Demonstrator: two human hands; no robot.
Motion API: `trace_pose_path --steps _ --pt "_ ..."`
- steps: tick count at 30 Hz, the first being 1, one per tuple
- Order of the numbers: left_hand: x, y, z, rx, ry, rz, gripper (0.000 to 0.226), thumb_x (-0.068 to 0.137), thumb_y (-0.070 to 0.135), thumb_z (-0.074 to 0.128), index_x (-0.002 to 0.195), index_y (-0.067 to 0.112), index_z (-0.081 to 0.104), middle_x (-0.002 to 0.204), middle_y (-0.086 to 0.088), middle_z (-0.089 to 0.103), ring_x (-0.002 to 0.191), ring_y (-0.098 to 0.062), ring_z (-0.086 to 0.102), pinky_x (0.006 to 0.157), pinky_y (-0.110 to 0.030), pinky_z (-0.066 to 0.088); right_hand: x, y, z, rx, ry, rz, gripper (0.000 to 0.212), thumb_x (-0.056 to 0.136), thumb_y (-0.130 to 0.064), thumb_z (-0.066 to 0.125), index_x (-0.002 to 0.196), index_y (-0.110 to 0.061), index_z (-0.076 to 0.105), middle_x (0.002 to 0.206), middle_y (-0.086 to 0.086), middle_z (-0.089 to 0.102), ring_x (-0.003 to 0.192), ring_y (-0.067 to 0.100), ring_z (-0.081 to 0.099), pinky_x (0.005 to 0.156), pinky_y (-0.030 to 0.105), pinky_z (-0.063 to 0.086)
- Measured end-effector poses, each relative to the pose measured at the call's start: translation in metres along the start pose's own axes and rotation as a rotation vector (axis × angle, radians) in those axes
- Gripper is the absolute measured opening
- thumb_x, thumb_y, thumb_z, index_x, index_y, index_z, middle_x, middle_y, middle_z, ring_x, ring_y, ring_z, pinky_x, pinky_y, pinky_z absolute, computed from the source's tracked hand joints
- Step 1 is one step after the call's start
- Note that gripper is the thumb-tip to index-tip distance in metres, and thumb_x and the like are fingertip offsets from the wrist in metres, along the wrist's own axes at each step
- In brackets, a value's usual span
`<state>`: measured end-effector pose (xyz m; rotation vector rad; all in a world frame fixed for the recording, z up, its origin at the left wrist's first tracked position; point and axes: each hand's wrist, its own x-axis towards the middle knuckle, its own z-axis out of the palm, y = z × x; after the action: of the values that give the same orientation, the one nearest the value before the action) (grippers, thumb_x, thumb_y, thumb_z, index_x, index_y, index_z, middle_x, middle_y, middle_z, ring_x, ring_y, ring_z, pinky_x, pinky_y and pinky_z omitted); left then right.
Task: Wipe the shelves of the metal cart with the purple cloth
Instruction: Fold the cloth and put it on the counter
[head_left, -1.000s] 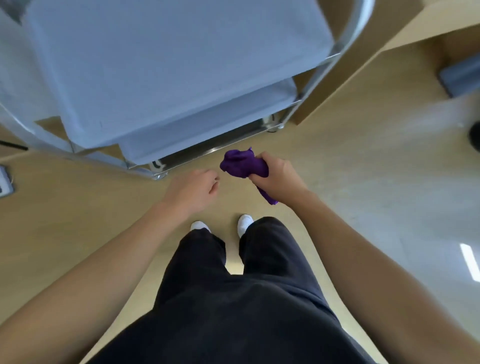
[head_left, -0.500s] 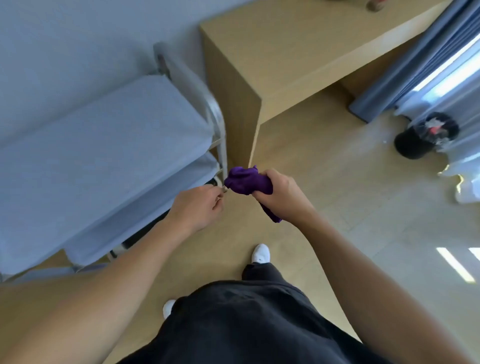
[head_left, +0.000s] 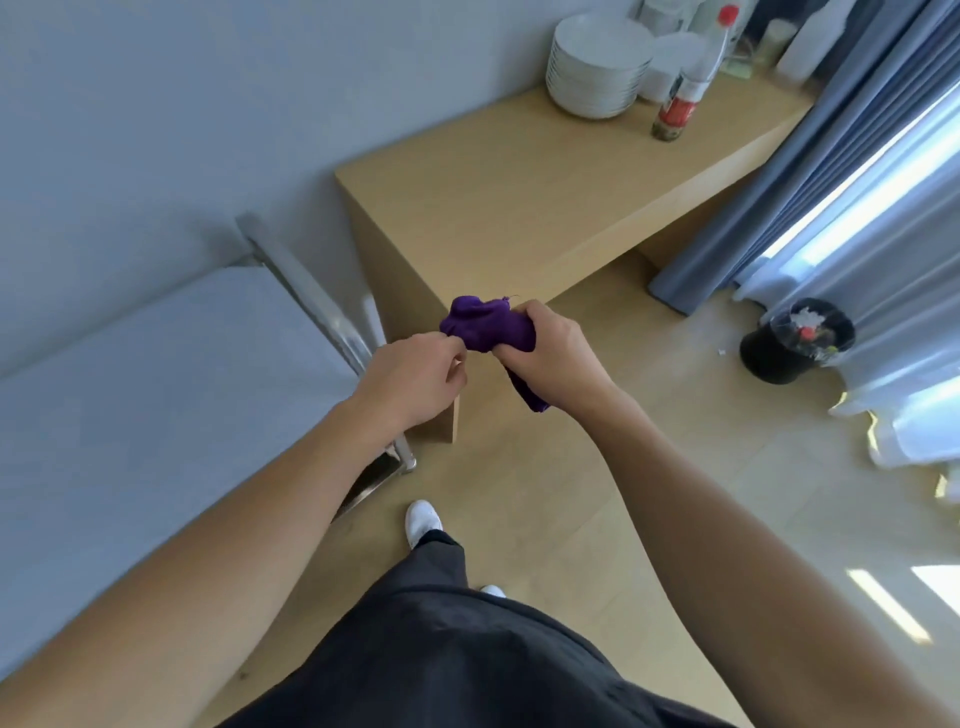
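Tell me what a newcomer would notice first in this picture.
The bunched purple cloth stands out in the middle, gripped by the right hand while the left hand pinches its edge, in the air beside the metal cart at the left. Next come the stack of white plates at the far end of the wooden counter, and the black bin on the floor by the curtains.

Daylight enters through the curtains (head_left: 810, 171) at the right edge, where the glass blows out to white. Bright patches lie on the floor (head_left: 889, 605) at the lower right. Elsewhere the light is even and the shadows are soft. The wide lens bows the desk (head_left: 519, 197) edges. The cart (head_left: 156, 389) looks smeared, perhaps by motion, and the plates (head_left: 597, 67) are soft.
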<state>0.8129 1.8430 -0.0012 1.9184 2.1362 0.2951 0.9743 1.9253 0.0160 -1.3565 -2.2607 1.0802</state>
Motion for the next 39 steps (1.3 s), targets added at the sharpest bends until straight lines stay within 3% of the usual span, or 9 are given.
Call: trace_pose_path --steps 6,13,16,20,22,24,28,32,39 --pt "0.088 -0.043 -0.015 -0.104 0.08 -0.004 0.029 0.098 0.028 0.044 0.121 0.017 0.056 0.118 0.002 0.059 0.097 -0.019 0.061 0.079 -0.037 0.051 0.095 -0.014 -0.002 0.014 0.011 -0.026 0.041 0.084 -0.027 0.065 0.121 -0.019 0.047 0.1 -0.003 0.06 0.083 0.01 0.058 0.066 0.022 0.044" --pt "0.154 -0.092 -0.026 -0.167 0.208 -0.06 0.029 0.098 0.031 0.048 0.122 0.014 0.05 0.126 -0.002 0.053 0.086 -0.015 0.062 0.075 -0.032 0.053 0.182 -0.012 -0.002 -0.018 -0.159 -0.035 0.042 0.084 -0.024 0.067 0.122 -0.021 0.048 0.105 0.0 0.062 0.091 0.018 0.061 0.072 0.025 0.048" --pt "0.177 -0.109 -0.026 -0.106 0.134 -0.02 0.05 0.094 0.037 0.055 0.139 0.019 0.039 0.141 -0.001 0.045 0.112 -0.019 0.058 0.095 -0.037 0.05 0.21 -0.007 -0.004 -0.063 -0.288 -0.091 0.037 0.083 -0.021 0.068 0.117 -0.023 0.052 0.102 -0.002 0.064 0.092 0.017 0.061 0.075 0.026 0.047" --pt "0.205 -0.118 -0.019 -0.039 -0.105 0.097 0.069 0.093 0.046 0.054 0.15 0.026 0.022 0.157 0.004 0.026 0.147 -0.016 0.016 0.12 -0.04 0.016 0.247 -0.001 -0.009 -0.078 -0.464 -0.133 0.035 0.082 -0.019 0.069 0.112 -0.03 0.055 0.102 -0.01 0.064 0.092 0.01 0.059 0.075 0.023 0.047" --pt "0.219 -0.118 -0.014 -0.1 -0.166 0.056 0.062 0.092 0.046 0.055 0.146 0.026 0.031 0.15 0.003 0.04 0.141 -0.019 0.032 0.116 -0.036 0.023 0.268 0.003 -0.014 -0.093 -0.521 -0.151 0.036 0.08 -0.019 0.07 0.11 -0.033 0.057 0.102 -0.012 0.062 0.093 0.009 0.058 0.073 0.022 0.046" --pt "0.232 -0.118 -0.011 -0.179 -0.207 -0.023 0.045 0.09 0.048 0.057 0.129 0.026 0.05 0.121 0.005 0.062 0.112 -0.019 0.057 0.097 -0.034 0.044 0.291 0.009 -0.019 -0.138 -0.589 -0.163 0.035 0.077 -0.021 0.073 0.108 -0.032 0.058 0.102 -0.012 0.063 0.093 0.009 0.059 0.073 0.024 0.047" --pt "0.253 -0.117 -0.009 -0.38 -0.324 -0.178 0.032 0.093 0.053 0.05 0.111 0.027 0.058 0.094 0.008 0.065 0.084 -0.01 0.062 0.071 -0.027 0.051 0.338 0.014 -0.035 -0.442 -0.809 -0.074 0.046 0.067 -0.054 0.078 0.1 -0.026 0.061 0.096 -0.007 0.065 0.089 0.017 0.061 0.068 0.027 0.048" --pt "0.26 -0.118 -0.002 -0.603 -0.302 -0.32 0.029 0.097 0.037 0.051 0.125 0.03 0.051 0.109 0.01 0.063 0.096 -0.01 0.063 0.08 -0.025 0.052 0.379 0.02 -0.05 -0.451 -0.953 -0.064 0.063 0.073 -0.08 0.051 0.087 -0.022 0.069 0.082 -0.004 0.07 0.077 0.016 0.064 0.072 0.031 0.048" --pt "0.271 -0.129 0.017 -0.685 -0.24 -0.469 0.038 0.098 0.024 0.052 0.135 0.034 0.05 0.126 0.009 0.058 0.115 -0.01 0.055 0.096 -0.029 0.047 0.417 0.06 -0.028 -0.382 -0.804 -0.092 0.038 0.084 -0.053 0.062 0.103 -0.021 0.061 0.098 -0.002 0.063 0.087 0.015 0.06 0.072 0.03 0.049"
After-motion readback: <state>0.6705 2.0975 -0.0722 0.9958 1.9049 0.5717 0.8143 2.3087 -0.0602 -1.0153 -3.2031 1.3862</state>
